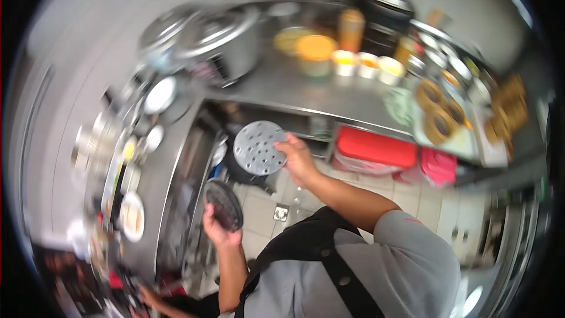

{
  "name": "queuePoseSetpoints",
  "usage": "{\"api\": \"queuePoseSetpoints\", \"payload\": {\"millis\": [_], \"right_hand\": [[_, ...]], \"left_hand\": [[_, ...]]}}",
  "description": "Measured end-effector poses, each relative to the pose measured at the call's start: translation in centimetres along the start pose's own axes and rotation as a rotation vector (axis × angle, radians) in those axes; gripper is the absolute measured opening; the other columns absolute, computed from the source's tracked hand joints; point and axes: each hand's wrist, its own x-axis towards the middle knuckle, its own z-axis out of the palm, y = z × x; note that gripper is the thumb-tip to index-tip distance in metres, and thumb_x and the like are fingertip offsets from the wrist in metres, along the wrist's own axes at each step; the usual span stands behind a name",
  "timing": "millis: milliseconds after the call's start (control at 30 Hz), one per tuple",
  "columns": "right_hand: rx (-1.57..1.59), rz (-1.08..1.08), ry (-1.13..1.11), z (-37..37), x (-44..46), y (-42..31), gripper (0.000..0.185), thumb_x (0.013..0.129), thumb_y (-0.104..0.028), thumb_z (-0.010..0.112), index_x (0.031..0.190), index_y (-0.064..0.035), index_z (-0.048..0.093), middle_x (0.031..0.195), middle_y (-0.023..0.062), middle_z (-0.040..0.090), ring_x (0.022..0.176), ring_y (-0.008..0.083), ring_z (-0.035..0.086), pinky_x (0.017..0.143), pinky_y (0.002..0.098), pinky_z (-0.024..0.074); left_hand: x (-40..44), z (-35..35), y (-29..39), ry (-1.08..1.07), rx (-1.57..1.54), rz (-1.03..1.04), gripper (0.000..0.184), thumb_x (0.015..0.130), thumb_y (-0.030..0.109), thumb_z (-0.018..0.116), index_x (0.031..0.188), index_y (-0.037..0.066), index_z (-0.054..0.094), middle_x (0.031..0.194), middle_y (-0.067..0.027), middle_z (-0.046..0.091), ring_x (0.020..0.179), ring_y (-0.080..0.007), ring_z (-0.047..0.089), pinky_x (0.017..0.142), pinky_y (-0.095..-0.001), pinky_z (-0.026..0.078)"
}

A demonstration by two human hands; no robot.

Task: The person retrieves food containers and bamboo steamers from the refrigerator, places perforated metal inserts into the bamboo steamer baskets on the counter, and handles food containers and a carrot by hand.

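My right hand (298,158) grips the edge of a round, flat metal disc with many holes, a perforated steamer plate (259,148), its face turned up toward me. Lower and to the left, my left hand (220,229) is closed around the rim of a dark round dish (223,205), which is tilted on edge. Whether that dish is a lid or a shallow pan cannot be made out. The two pieces are held apart, above the floor in front of the counter.
Large lidded pots (218,41) stand at the counter's corner. Behind are a yellow-lidded tub (316,53), several white cups (368,66) and a black cooker (385,23). Red-lidded bins (376,147) sit below. Plates (132,217) line the left counter. Another person's hand (150,297) shows bottom left.
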Motion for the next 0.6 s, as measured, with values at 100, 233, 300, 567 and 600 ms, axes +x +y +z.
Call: {"api": "queuePoseSetpoints", "payload": {"millis": [100,233,300,567,600], "right_hand": [[0.0,-0.097,0.18,-7.2,-1.5,-5.1,0.024,0.092,-0.019,0.059,0.113,-0.0068,0.057,0.101,0.0021,0.063,0.091,0.01,0.058,0.082,0.0276,0.0459],[0.003,-0.219,0.42,-16.5,-5.4,-11.3,0.016,0.094,-0.021,0.057,0.104,-0.0075,0.058,0.099,0.0021,0.064,0.092,0.0079,0.057,0.083,0.0268,0.0444],[0.053,-0.223,0.513,-21.3,-8.0,-13.1,0.017,0.094,-0.022,0.057,0.102,-0.0066,0.059,0.096,0.0022,0.064,0.09,0.0086,0.058,0.083,0.0262,0.0442],[0.222,-0.548,1.04,-31.0,-20.7,-17.4,0.022,0.081,-0.01,0.052,0.1,-0.0036,0.059,0.088,0.0025,0.061,0.084,0.012,0.056,0.08,0.0273,0.0433],[0.222,-0.558,1.058,-32.3,-22.3,-17.1,0.022,0.081,-0.01,0.052,0.1,-0.0036,0.059,0.088,0.0025,0.061,0.084,0.012,0.056,0.08,0.0273,0.0433]], "left_hand": [[2.9,4.4,-5.2,-0.131,0.033,-0.178,0.034,0.088,0.02,0.053,0.118,0.005,0.062,0.115,-0.011,0.067,0.106,-0.0254,0.064,0.095,-0.0398,0.049],[6.5,9.5,-13.0,-0.393,0.084,-0.488,0.033,0.089,0.016,0.052,0.12,0.006,0.058,0.119,-0.0094,0.065,0.107,-0.0252,0.063,0.093,-0.0392,0.051],[7.1,12.3,-17.6,-0.447,0.118,-0.644,0.034,0.089,0.016,0.052,0.121,0.005,0.058,0.12,-0.0105,0.065,0.108,-0.0255,0.063,0.093,-0.0391,0.052],[3.9,21.8,-35.1,-0.496,0.132,-0.987,0.031,0.089,0.02,0.053,0.111,0.0,0.064,0.108,-0.0159,0.069,0.094,-0.0287,0.068,0.081,-0.04,0.058],[3.7,22.4,-36.8,-0.501,0.132,-1.008,0.031,0.089,0.02,0.053,0.111,0.0,0.064,0.108,-0.0159,0.069,0.094,-0.0287,0.068,0.081,-0.04,0.058]]}}
